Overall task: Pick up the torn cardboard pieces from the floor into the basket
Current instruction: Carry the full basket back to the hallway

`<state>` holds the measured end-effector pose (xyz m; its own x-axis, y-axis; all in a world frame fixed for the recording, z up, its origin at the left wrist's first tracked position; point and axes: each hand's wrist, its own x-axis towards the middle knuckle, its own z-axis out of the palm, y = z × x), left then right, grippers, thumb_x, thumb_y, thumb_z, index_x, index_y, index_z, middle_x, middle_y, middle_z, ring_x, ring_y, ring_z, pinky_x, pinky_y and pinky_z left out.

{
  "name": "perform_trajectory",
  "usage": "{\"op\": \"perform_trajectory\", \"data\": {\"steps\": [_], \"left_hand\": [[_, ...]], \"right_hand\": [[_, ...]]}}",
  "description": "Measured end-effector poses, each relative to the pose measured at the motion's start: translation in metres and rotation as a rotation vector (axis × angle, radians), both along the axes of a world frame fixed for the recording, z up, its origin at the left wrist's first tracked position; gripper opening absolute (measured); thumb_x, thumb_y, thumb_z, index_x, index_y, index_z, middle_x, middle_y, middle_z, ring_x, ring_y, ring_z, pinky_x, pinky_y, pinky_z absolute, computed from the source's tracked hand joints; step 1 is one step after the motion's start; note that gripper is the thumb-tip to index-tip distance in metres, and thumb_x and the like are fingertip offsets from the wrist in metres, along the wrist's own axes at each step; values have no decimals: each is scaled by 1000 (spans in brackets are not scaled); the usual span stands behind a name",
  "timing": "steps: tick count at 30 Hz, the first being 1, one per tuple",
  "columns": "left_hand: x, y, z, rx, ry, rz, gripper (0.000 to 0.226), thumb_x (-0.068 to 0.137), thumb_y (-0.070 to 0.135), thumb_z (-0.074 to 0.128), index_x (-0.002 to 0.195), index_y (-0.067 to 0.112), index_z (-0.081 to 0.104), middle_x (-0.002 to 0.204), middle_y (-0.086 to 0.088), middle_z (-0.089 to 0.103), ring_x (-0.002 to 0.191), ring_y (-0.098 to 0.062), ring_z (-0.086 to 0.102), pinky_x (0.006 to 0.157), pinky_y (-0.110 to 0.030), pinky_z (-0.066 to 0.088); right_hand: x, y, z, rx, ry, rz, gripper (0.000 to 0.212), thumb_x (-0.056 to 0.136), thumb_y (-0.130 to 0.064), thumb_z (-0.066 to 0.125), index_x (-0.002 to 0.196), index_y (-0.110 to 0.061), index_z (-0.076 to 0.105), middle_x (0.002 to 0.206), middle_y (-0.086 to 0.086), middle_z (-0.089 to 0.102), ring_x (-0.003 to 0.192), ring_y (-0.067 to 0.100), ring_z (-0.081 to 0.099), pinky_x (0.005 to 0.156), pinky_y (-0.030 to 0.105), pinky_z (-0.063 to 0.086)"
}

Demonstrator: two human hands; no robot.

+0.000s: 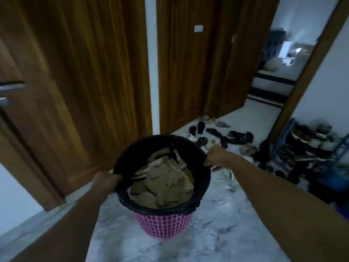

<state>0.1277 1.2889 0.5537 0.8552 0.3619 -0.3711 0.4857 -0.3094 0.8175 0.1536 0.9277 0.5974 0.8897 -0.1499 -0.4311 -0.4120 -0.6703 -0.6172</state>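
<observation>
While both hands' fingers clamp its black-lined rim, pink lattice basket (pixel 162 226) — jagged brown cardboard pieces (pixel 162 184) inside

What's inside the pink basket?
The pink basket has a black bag liner holding a pile of torn cardboard pieces. Whatever lies under the pile is hidden.
</observation>
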Motion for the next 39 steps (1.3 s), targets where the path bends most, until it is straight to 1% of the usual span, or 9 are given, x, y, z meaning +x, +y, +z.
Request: {"op": "perform_trajectory", "data": {"steps": [8, 12, 15, 19, 22, 27, 32, 36, 39], "left_hand": [[72, -192, 1, 5, 7, -309, 16, 80, 6, 72, 70, 2, 60, 92, -28, 67, 81, -36, 65, 83, -50, 55], [94, -293, -1, 56, 4, -461, 19, 80, 8, 73, 68, -1, 61, 82, -27, 66, 70, -32, 62, 73, -44, 56], [107, -367, -7, 70, 36, -580, 18, 81, 8, 72, 75, -5, 63, 85, -27, 67, 65, -29, 60, 64, -35, 54], [129, -484, -30, 45, 35, -716, 17, 82, 3, 71, 70, 2, 59, 77, -18, 60, 59, -26, 55, 50, -28, 48], [134, -565, -46, 44, 67, -806, 29, 82, 2, 71, 60, 5, 53, 68, -15, 56, 59, -26, 54, 57, -34, 48], [122, -699, -68, 48, 153, -956, 21, 75, 6, 79, 65, 2, 61, 81, -27, 66, 72, -34, 65, 78, -48, 56], [87, -829, -86, 63, 193, -1050, 37, 72, 11, 84, 55, 7, 52, 70, -22, 61, 78, -40, 67, 78, -55, 56], [50, -921, -115, 59, 234, -1082, 27, 69, 15, 86, 69, 2, 63, 89, -33, 68, 84, -41, 69, 83, -56, 55], [25, -979, -148, 57, 283, -1112, 33, 69, 20, 87, 69, -4, 65, 88, -35, 68, 82, -41, 69, 82, -58, 55]], "right_hand": [[-25, -187, -14, -60, -89, -293, 10, 87, -3, 64, 89, -9, 55, 77, 5, 55, 61, 13, 52, 62, 28, 48], [-51, -272, -34, -45, -132, -478, 8, 86, 3, 62, 83, -3, 57, 78, 13, 58, 75, 28, 62, 66, 35, 56], [-67, -329, -45, -102, -100, -567, 12, 88, -4, 60, 80, -8, 53, 74, 8, 53, 81, 26, 55, 71, 31, 46], [-90, -425, -71, -139, -60, -666, 19, 83, -2, 61, 69, -5, 49, 66, 10, 46, 72, 22, 50, 63, 31, 41], [-110, -490, -89, -176, -41, -756, 37, 77, 2, 62, 55, -12, 36, 55, 6, 34, 66, 19, 42, 57, 33, 34], [-167, -587, -106, -189, 45, -913, 41, 73, 0, 68, 53, -14, 35, 55, 7, 32, 63, 18, 42, 55, 30, 32], [-232, -678, -124, -215, 95, -1037, 27, 74, -5, 68, 61, -7, 44, 67, 14, 43, 66, 20, 46, 58, 28, 31], [-280, -754, -150, -220, 120, -1079, 38, 76, -7, 66, 54, -13, 35, 62, 6, 42, 69, 20, 47, 54, 27, 30], [-311, -805, -171, -206, 145, -1106, 27, 74, -8, 67, 61, -10, 44, 69, 10, 48, 69, 21, 51, 58, 27, 35]]}}
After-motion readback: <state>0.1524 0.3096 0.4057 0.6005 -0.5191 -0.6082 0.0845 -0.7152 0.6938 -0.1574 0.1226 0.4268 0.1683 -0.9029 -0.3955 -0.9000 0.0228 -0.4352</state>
